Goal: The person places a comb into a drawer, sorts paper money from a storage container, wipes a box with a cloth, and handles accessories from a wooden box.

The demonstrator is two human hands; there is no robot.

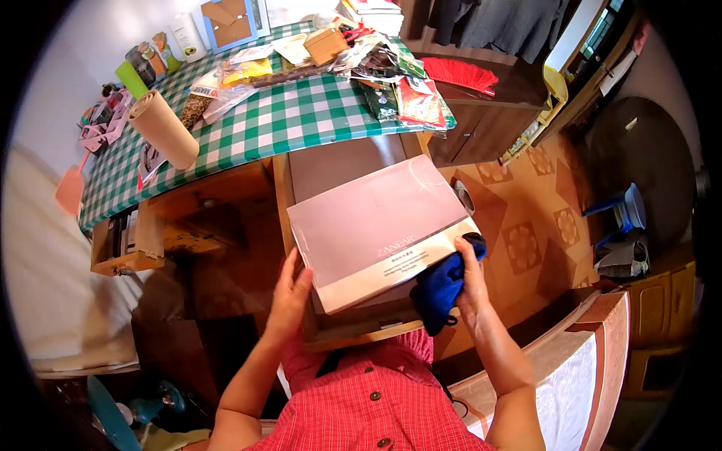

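A flat pink-and-cream box (376,218) with printed lettering is held tilted above an open wooden drawer (281,199). My left hand (289,295) grips the box's left edge, thumb up along its corner. At the lower right corner, my right hand (472,284) is closed on the box edge and on a bunched blue cloth (441,289) with black trim, which hangs below the box. The fingers under the box are hidden. Most of the drawer's inside is covered by the box; a bare part of its bottom shows behind it.
A table with a green-and-white checked cloth (301,113) carries plastic packets (383,68), a cardboard-coloured roll (164,129) and a picture frame (228,24). A smaller drawer (131,244) juts out at left. A blue stool (630,207) stands at right.
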